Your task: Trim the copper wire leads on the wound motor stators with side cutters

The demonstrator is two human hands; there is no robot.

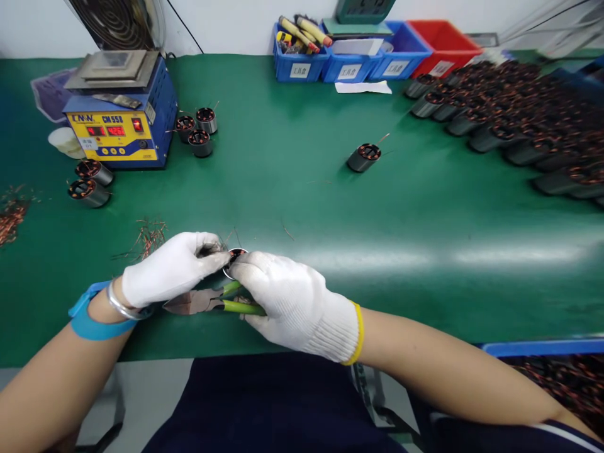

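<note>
My left hand (175, 267), in a white glove, is closed with its fingertips pinched at the left side of a motor stator (237, 253) with copper windings. Thin wires stick up from the stator, and its lower part is hidden. Wrapped in my gloved right hand (287, 299) are the green handles of a pair of diagonal cutters (195, 302). Their jaws point left, below my left hand. The right thumb and index finger also touch the stator's right side. A small heap of cut copper wires (150, 240) lies just beyond my left hand.
A blue and yellow CM558 machine (117, 126) stands at back left, with several stators around it. One stator (364, 157) stands alone mid-table. Blue bins (302, 68) and a red bin (443, 47) line the back. Many stators (528, 141) fill the right; copper scraps (12, 220) lie far left.
</note>
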